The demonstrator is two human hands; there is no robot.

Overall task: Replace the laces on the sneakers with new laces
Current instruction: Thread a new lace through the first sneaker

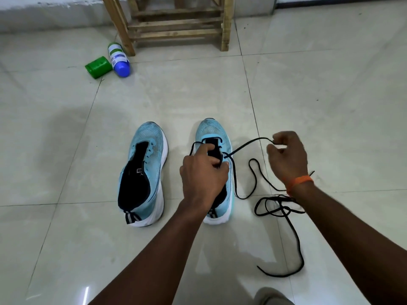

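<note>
Low at the near edge of the floor point(66, 150), a bit of grey cloth point(272, 296) shows, perhaps our knee; we cannot tell for sure. Just beyond it to the right, a loose tangle of black cord point(283, 209) lies on the pale glossy tiles, with one long tail curving back towards us. Part of it is hidden beneath our right wrist, so we cannot tell whether it belongs to the lace in the shoe or is a separate one.

Both our forearms reach forward from the near edge. Our left hand point(203, 172) rests on top of the right sneaker point(212, 130), fingers curled and gripping at the dark tongue by the front eyelets; whether they also catch the lace we cannot tell. A black lace point(237, 149) is threaded through the front eyelets of this sneaker. One end rises to the right into our right hand point(287, 155), which pinches it between thumb and fingertips, held above the floor just beside the shoe. An orange wristband point(299, 180) circles that wrist. Another stretch of the lace drops beside the sole and loops across the tile.

Standing near and parallel, toe pointing away from us, the left sneaker point(145, 168) is light blue with a white sole and has bare eyelets.

Well beyond the pair, towards the far left, a green container point(99, 67) lies on its side, touching a white bottle with a blue cap point(119, 60), also on its side. Behind them, wooden furniture legs and slats point(176, 25) stand against the far wall.
</note>
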